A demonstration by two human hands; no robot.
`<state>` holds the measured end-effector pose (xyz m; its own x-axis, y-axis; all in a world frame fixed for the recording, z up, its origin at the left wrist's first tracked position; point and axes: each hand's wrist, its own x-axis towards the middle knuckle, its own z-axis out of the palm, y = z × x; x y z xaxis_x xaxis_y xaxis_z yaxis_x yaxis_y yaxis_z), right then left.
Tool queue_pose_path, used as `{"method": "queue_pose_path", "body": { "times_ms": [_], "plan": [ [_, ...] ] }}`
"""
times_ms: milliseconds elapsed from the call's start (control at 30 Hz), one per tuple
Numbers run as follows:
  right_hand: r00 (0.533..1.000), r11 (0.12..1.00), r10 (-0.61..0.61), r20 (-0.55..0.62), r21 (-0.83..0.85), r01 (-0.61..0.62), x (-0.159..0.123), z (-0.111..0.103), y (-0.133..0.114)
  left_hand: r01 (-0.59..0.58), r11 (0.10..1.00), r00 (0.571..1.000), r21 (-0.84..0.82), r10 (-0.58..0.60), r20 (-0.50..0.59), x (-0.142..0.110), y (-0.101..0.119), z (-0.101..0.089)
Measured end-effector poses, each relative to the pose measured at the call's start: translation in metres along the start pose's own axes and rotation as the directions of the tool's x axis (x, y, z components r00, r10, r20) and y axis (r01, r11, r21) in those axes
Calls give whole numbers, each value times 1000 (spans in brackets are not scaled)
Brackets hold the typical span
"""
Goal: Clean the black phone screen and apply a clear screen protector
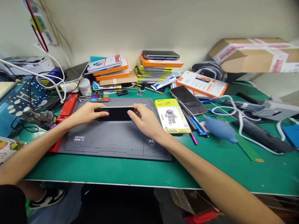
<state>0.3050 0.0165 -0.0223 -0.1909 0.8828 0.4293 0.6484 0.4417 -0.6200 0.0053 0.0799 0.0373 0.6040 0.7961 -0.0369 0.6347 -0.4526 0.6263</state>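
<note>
A dark-screened smartphone is held sideways above the grey work mat. My left hand grips its left end, thumb across the front. At the other end, my right hand closes on the phone with its thumb on the front edge. The phone is tilted, its long upper edge showing as a thin light strip. Fingers behind it are hidden. Just right of my right hand lies a yellow battery box with a robot-like figure printed on it.
Screwdrivers in a holder stand at left beside a red tray. Stacked boxes line the wall. To the right lie another phone, a blue air blower and a tangled white cable. A cardboard carton sits at back right.
</note>
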Motion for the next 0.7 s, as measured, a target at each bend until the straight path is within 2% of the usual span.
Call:
{"method": "queue_pose_path", "body": {
  "times_ms": [100, 167, 367, 567, 700],
  "plan": [
    [996, 991, 84, 7, 105, -84, -2, 2, -6, -39, 997, 999, 62, 39, -2, -2, 7, -1],
    [996, 988, 87, 1, 126, -86, -3, 3, -6, -48, 995, 999, 83, 48, 5, -4, 13, -1],
    [993, 977, 119, 0, 179, -117, -3, 2, -6, -4, 1000, 998, 13, 4, 56, -8, 24, 1],
    [963, 917, 249, 106, 295, -269, -3, 1, -8, 68, 990, 987, -123, -49, 155, -3, 14, 1],
    [955, 898, 265, 134, 325, -295, -2, 2, -7, 90, 984, 988, -155, -68, 142, 0, 8, 2]
  ]
}}
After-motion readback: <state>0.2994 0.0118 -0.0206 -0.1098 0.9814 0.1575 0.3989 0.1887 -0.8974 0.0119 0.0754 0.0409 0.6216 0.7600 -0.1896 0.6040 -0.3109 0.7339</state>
